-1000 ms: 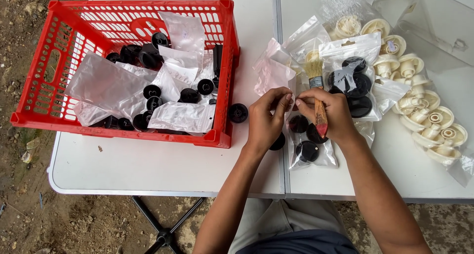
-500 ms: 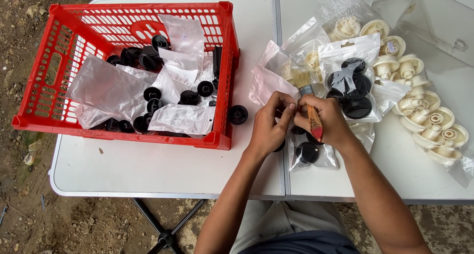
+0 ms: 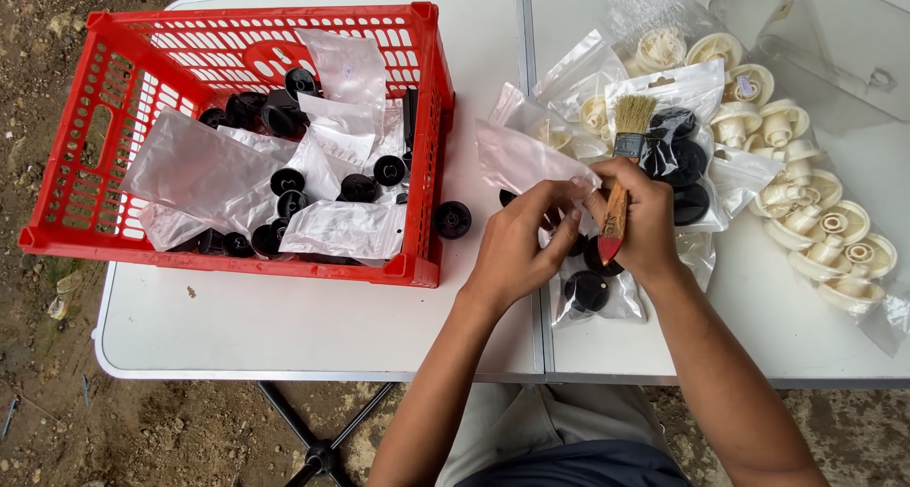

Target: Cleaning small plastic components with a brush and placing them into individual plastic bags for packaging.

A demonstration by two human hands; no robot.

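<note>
Paintbrush [image 3: 618, 179] in right hand [image 3: 645, 224] grip; left hand [image 3: 517, 245] pinching clear bag [image 3: 526, 160]

A white folding counter [image 3: 284, 326] stands outdoors on bare brown ground [image 3: 47, 421] strewn with small stones and bits of litter. A seam runs down its middle. Black crossed legs [image 3: 318, 440] show beneath. Soft, even daylight falls, without hard shadows.
</note>
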